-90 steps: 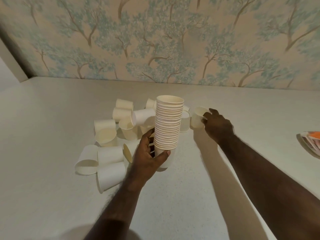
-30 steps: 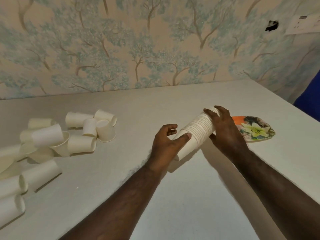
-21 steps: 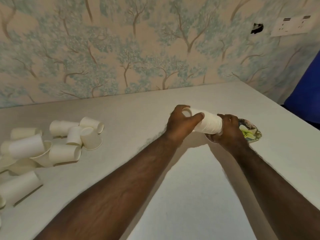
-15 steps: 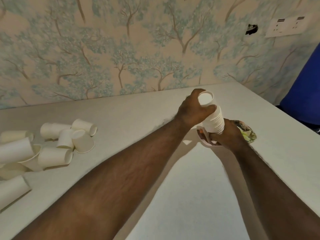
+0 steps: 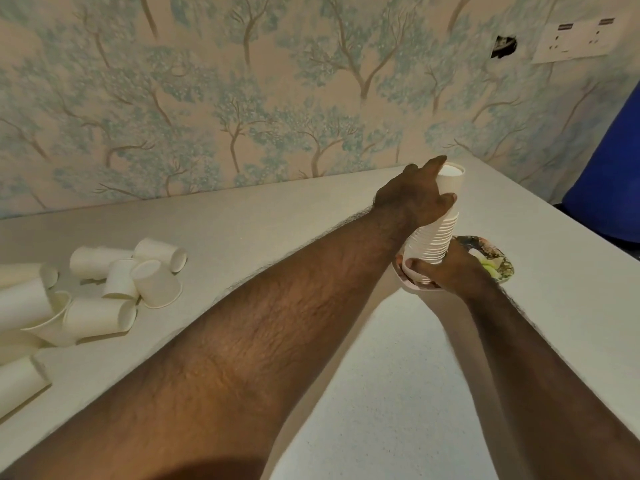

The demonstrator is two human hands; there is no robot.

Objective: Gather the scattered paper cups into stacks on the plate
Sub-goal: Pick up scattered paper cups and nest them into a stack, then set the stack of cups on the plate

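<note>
Our stack of cups (image 5: 433,237) stands upside down over the flowery plate (image 5: 498,261) at about three o'clock, with our left hand (image 5: 412,199) wrapped round its top and our right hand (image 5: 450,268) gripping its bottom. It could tip and spill if we let go crooked. Loose cups (image 5: 121,289) wait at nine o'clock on the white table (image 5: 381,393), by the tree wallpaper (image 5: 242,98).

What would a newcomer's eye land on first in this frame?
First the stack of paper cups, held upside down over the floral plate at the table's right: the left hand grips its top, the right hand its lower end. Next, the scattered loose cups lying at the far left of the white table.
</note>
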